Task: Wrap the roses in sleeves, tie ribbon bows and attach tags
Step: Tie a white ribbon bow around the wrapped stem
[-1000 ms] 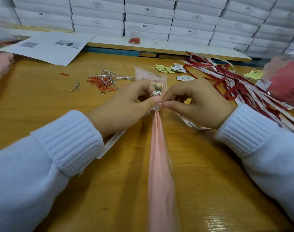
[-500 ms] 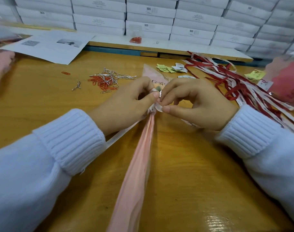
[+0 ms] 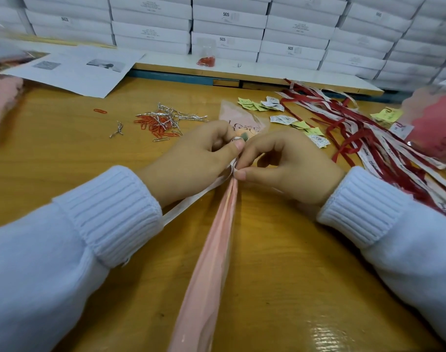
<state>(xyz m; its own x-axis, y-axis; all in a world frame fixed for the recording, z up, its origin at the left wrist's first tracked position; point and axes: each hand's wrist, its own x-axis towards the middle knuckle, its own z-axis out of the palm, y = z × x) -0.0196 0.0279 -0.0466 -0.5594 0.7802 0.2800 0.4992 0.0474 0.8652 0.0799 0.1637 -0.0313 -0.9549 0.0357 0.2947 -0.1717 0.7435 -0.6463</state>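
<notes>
Both busy: left hand [image 3: 196, 158] and right hand [image 3: 290, 166] pinch the white ribbon [image 3: 191, 207] round the pink sleeve [image 3: 211, 262] neck, mid-tabletop [image 3: 64, 153]. Bow-tying stage, I reckon. Next needs loops pulled snug, then one of the tags [image 3: 282, 119].

Worn on the head, looks forward and down across the table [image 3: 64, 161], close above left hand [image 3: 199, 158] and right hand [image 3: 288, 163] at centre; wide-angle, reaches the far boxes [image 3: 227, 26].
</notes>
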